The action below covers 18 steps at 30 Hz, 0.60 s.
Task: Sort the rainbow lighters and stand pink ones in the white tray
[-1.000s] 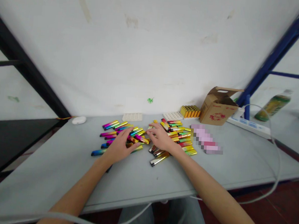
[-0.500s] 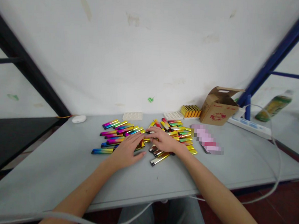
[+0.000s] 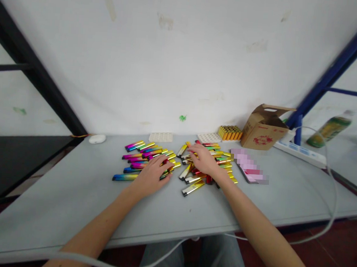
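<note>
Many shiny lighters lie in two loose groups. The left group (image 3: 131, 157) has mostly magenta, blue and gold bodies; the right group (image 3: 193, 186) shows silver, red, green and gold ones. My left hand (image 3: 153, 176) rests palm down on the left group's right edge, fingers and thumb apart, with a few lighters partly hidden under them. Over the right group lies my right hand (image 3: 205, 161), its fingers stretched and touching lighters near the top. A narrow strip of grey tabletop shows between the two groups.
Two white hole trays (image 3: 161, 137) (image 3: 209, 138) lie by the wall, beside a block of upright gold pieces (image 3: 230, 133). An open cardboard box (image 3: 258, 134), a power strip (image 3: 301, 154) and a blurred pink phone-like item (image 3: 247, 166) are at right. A white case (image 3: 97, 139) sits left.
My hands, close together before, are now apart: the right one has shifted right and away from me. A gap has opened between the groups, and several lighters formerly covered now show.
</note>
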Each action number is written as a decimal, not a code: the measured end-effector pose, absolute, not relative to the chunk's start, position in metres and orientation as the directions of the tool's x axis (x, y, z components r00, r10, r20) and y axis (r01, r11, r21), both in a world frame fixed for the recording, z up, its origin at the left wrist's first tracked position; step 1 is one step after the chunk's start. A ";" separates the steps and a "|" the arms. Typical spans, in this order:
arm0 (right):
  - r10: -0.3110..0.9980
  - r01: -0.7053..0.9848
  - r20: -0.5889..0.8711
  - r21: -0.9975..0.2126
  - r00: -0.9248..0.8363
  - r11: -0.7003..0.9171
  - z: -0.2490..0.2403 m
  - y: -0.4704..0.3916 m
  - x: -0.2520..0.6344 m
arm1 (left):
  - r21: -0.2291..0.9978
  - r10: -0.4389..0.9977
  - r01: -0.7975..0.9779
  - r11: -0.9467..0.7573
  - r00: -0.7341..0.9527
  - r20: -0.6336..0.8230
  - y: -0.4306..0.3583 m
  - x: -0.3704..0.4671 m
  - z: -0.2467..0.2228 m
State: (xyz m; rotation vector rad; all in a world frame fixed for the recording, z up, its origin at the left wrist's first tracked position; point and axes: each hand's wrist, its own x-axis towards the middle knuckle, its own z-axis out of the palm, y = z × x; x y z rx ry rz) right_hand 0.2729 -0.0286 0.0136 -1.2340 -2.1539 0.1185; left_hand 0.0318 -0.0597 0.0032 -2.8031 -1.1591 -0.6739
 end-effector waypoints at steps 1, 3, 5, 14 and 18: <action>0.791 0.740 0.462 -0.345 -0.401 0.577 0.014 -0.032 0.267 | 0.129 0.667 0.682 -0.720 0.628 0.401 -0.060 0.032 0.004; 0.774 0.741 0.424 -0.288 -0.470 0.607 0.015 -0.037 0.259 | 0.123 0.672 0.689 -0.714 0.626 0.395 -0.060 0.032 0.005; 0.769 0.751 0.390 -0.238 -0.507 0.616 0.013 -0.041 0.255 | 0.116 0.676 0.696 -0.709 0.624 0.392 -0.059 0.033 0.006; 0.757 0.740 0.346 -0.212 -0.554 0.638 0.014 -0.045 0.260 | 0.156 0.667 0.675 -0.722 0.616 0.420 -0.057 0.027 0.004; 0.731 0.703 0.351 -0.231 -0.585 0.673 0.017 -0.046 0.264 | 0.213 0.696 0.681 -0.701 0.588 0.412 -0.057 0.024 0.005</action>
